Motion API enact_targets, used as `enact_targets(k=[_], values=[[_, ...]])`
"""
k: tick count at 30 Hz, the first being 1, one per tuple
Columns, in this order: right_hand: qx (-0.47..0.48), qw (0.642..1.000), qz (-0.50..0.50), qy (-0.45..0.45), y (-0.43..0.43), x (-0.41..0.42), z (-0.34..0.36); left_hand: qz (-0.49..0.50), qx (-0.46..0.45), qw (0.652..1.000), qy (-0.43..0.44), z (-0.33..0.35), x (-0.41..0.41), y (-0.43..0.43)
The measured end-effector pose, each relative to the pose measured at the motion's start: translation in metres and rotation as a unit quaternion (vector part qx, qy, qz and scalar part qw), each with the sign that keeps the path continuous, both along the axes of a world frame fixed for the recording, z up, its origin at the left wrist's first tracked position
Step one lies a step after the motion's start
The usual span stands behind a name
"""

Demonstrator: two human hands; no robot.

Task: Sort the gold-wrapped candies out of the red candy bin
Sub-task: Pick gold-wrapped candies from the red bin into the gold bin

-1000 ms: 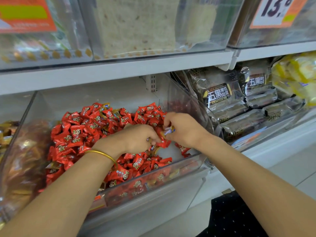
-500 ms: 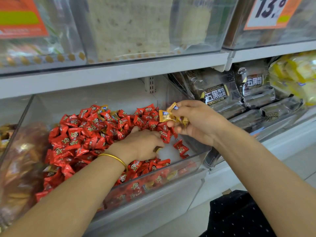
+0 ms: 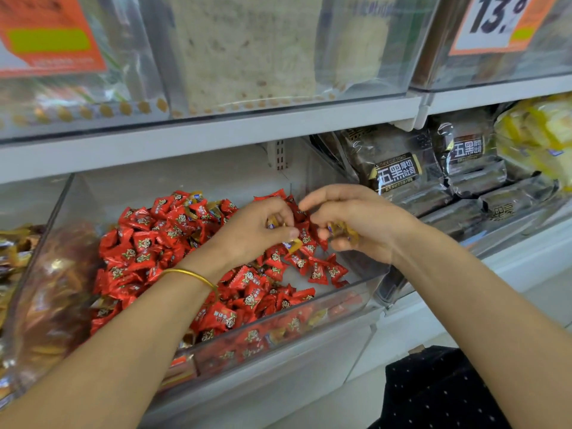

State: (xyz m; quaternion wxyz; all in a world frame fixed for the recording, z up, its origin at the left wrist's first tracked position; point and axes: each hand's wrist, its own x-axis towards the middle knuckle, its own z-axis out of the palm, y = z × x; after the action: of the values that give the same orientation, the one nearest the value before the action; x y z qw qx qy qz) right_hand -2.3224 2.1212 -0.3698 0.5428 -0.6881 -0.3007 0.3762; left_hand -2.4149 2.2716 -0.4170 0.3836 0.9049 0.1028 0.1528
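Observation:
A clear plastic bin (image 3: pixel 309 317) on the lower shelf holds a heap of red-wrapped candies (image 3: pixel 145 243). A few gold-wrapped candies (image 3: pixel 198 198) show among them at the back. My left hand (image 3: pixel 250 233), with a gold bangle on the wrist, is over the heap and pinches a gold candy (image 3: pixel 292 245) between thumb and fingers. My right hand (image 3: pixel 356 221) hovers just right of it, fingers curled round several gold candies (image 3: pixel 342 230) in the palm.
The neighbouring bin on the left (image 3: pixel 18 252) holds gold and brown wrapped sweets. Dark bread packs (image 3: pixel 399 174) and yellow packs (image 3: pixel 538 140) fill the bins to the right. The shelf above (image 3: pixel 216 131) carries clear bins with orange price tags (image 3: pixel 501 23).
My right hand came back down from above the bin with its gold candies. My left hand moved right across the heap and picked up a gold candy.

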Motion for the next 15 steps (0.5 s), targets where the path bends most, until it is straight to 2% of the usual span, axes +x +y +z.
enact_targets(k=[3,7,8,11,13,15], values=[[-0.097,0.979,0.100,-0.150,0.000,0.000,-0.004,0.028,0.008,1.000,-0.006,0.003,-0.002,-0.001],[-0.270,0.860,0.295,-0.319,0.008,-0.004,-0.016,0.060,-0.002,0.998,0.003,0.010,-0.005,-0.006],[-0.300,0.836,0.317,-0.332,0.011,-0.005,-0.020,0.065,-0.014,0.998,0.016,0.012,-0.006,-0.007],[-0.358,0.802,0.341,-0.336,0.017,-0.005,-0.024,0.095,-0.094,0.990,0.051,0.016,-0.009,-0.008],[-0.379,0.769,0.366,-0.363,0.022,-0.004,-0.027,0.104,-0.173,0.978,0.062,0.019,-0.011,-0.007],[-0.387,0.748,0.381,-0.381,0.025,-0.003,-0.032,0.097,-0.213,0.969,0.077,0.019,-0.013,-0.006]])
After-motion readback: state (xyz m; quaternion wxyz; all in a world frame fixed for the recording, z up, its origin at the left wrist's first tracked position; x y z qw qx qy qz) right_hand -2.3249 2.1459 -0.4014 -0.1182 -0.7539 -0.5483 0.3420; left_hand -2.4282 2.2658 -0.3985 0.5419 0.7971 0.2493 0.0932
